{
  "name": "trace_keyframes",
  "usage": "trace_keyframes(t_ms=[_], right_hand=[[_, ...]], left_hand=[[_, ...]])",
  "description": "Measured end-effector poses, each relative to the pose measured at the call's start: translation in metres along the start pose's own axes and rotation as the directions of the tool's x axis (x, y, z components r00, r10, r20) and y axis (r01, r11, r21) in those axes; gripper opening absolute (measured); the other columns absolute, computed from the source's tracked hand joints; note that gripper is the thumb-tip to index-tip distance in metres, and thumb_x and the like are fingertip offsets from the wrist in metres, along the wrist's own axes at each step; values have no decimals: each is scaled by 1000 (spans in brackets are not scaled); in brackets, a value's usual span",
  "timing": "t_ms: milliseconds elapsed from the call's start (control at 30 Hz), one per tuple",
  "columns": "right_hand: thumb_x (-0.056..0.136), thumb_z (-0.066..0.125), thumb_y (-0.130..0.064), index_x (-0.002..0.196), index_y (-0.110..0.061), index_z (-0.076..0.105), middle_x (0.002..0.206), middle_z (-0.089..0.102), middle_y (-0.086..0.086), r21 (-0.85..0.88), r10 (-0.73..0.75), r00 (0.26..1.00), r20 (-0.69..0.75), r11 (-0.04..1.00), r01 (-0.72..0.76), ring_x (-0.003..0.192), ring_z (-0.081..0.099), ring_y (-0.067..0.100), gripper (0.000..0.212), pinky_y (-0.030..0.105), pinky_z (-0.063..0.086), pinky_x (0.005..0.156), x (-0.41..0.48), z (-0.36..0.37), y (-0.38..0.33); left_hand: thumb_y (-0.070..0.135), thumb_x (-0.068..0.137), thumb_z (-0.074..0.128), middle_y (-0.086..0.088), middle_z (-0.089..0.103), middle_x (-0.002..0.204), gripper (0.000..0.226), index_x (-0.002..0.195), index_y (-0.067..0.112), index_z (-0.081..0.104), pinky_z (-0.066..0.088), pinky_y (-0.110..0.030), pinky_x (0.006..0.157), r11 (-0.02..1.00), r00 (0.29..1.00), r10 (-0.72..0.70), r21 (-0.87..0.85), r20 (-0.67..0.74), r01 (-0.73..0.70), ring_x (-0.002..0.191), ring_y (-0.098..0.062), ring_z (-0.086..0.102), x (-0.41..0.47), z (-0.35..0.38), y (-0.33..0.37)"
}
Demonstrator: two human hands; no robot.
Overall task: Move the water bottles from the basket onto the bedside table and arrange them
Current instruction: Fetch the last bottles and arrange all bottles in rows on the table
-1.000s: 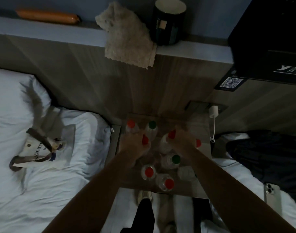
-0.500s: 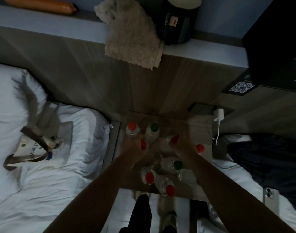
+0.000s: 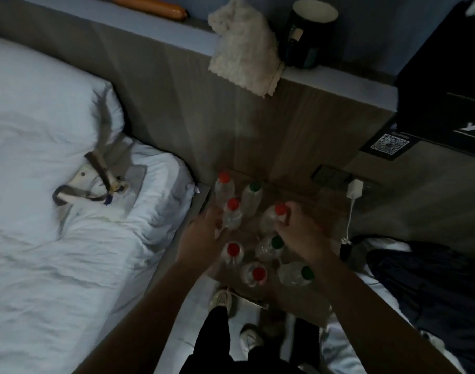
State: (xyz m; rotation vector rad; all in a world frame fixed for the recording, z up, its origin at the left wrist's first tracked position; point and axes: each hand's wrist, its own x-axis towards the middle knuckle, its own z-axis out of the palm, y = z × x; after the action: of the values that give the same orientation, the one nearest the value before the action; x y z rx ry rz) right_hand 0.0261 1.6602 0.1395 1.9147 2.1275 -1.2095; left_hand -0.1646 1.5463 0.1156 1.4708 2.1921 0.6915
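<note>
Several clear water bottles with red or green caps stand on the wooden bedside table [image 3: 309, 201] between two beds. My left hand [image 3: 204, 233] grips a red-capped bottle [image 3: 232, 214] in the middle row from its left side. My right hand [image 3: 298, 225] holds another red-capped bottle [image 3: 274, 215] next to it, fingers curled round its neck. Behind them stand a red-capped bottle [image 3: 224, 184] and a green-capped bottle [image 3: 252, 195]. In front stand two red-capped bottles [image 3: 232, 252] [image 3: 255, 273] and two green-capped ones [image 3: 271, 245] [image 3: 295, 273]. No basket shows.
A tote bag [image 3: 96, 184] lies on the white bed at left. A charger [image 3: 354, 188] with a hanging cable is plugged in right of the table. A cloth [image 3: 241, 47] and dark cup [image 3: 309, 31] sit on the headboard ledge. Dark clothes lie on the right bed.
The view has shifted right, so the table sits further right in frame. Both hands stay on the two middle red-capped bottles, which have moved slightly apart. The right hand no longer covers the rightmost spot.
</note>
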Motion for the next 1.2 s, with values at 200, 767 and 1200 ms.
trace_keyframes(t_ms=[200, 767, 1200], right_hand=[[88, 59, -33, 130, -24, 46, 104, 61, 0, -19, -257, 957, 133, 965, 261, 103, 60, 23, 45, 28, 40, 78, -62, 12, 15], [90, 59, -31, 128, -22, 49, 96, 63, -3, -154, -468, 504, 726, 604, 782, 87, 61, 12, 39, 27, 48, 74, -254, 157, 5], [88, 63, -26, 127, -17, 52, 113, 61, 7, -82, -468, 268, 842, 378, 922, 102, 59, 19, 42, 25, 40, 82, -492, 339, 11]], left_hand=[[27, 81, 63, 15, 58, 81, 30, 110, 25, 54, 50, -29, 69, 981, 965, -165, -137, -202, 139, 76, -8, 61, -125, -9, 17], [22, 84, 66, 12, 65, 85, 30, 112, 25, 55, 47, -25, 72, 593, 439, -805, -499, -400, 632, 82, -2, 62, -485, 4, 23], [28, 86, 66, 6, 50, 126, 68, 144, 28, 31, 48, -28, 81, 287, 44, -942, -728, -333, 622, 99, -10, 56, -793, 6, -18]])
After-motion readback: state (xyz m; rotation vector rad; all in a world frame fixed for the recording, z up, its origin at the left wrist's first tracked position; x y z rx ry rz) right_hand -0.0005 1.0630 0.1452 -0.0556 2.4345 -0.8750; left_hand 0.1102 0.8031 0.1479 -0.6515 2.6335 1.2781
